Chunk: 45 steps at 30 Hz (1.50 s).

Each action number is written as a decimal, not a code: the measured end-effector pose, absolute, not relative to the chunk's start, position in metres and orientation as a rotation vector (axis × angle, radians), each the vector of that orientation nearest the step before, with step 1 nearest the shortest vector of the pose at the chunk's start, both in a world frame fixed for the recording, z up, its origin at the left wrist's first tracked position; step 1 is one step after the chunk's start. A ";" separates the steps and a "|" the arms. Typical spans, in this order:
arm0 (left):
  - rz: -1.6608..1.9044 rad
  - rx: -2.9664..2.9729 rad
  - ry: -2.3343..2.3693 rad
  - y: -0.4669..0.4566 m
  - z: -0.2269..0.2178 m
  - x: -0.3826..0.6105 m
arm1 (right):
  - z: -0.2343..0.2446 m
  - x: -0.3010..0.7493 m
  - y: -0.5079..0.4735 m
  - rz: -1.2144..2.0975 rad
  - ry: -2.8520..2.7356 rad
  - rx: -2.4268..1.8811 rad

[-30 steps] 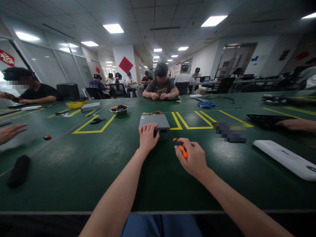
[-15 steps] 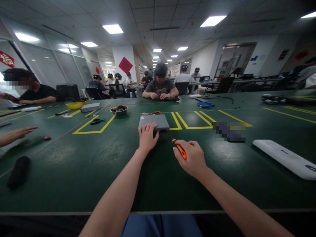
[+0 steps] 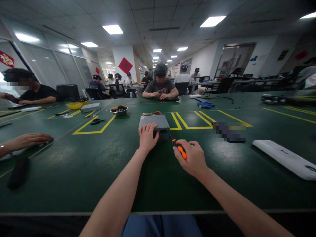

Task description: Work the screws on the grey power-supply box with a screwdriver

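Note:
A grey metal computer power supply lies on the green table in front of me, its coloured cables bunched behind it. My left hand grips its near left edge, fingers on the top cover and thumb by the socket side. An orange and black screwdriver is held in my right hand, with fingers closed around the handle. Its thin shaft points up and left, the tip at the power supply's near right corner. Whether the tip sits in a screw is too small to tell.
A co-worker's hand reaches in from the left near a black object. A metal bowl with tools stands beyond. To the right lie a white casing and a blurred dark item. Another person sits opposite.
The screwdriver's handle has turned slightly in my right hand. My left hand stays put on the power supply. At the left, the co-worker's hand has moved right and now covers the small red item's spot.

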<state>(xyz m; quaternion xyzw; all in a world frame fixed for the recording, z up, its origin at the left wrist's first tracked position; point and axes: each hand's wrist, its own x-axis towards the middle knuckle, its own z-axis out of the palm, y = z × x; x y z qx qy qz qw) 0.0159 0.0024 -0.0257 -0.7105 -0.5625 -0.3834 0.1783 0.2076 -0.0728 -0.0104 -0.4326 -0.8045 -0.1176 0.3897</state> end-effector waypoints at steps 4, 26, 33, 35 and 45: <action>-1.090 -2.009 -1.592 0.002 -0.025 0.016 | -0.011 0.208 -0.074 -0.274 -2.049 -1.104; -1.086 -2.018 -1.605 0.001 -0.024 0.016 | -0.014 0.208 -0.073 -0.354 -2.084 -1.024; -1.071 -2.021 -1.626 0.001 -0.023 0.017 | -0.017 0.201 -0.073 -0.339 -2.179 -0.893; -1.073 -2.018 -1.624 0.001 -0.023 0.017 | -0.018 0.198 -0.072 -0.334 -2.213 -0.899; -1.087 -2.012 -1.614 0.001 -0.024 0.017 | -0.019 0.193 -0.070 -0.331 -2.256 -0.923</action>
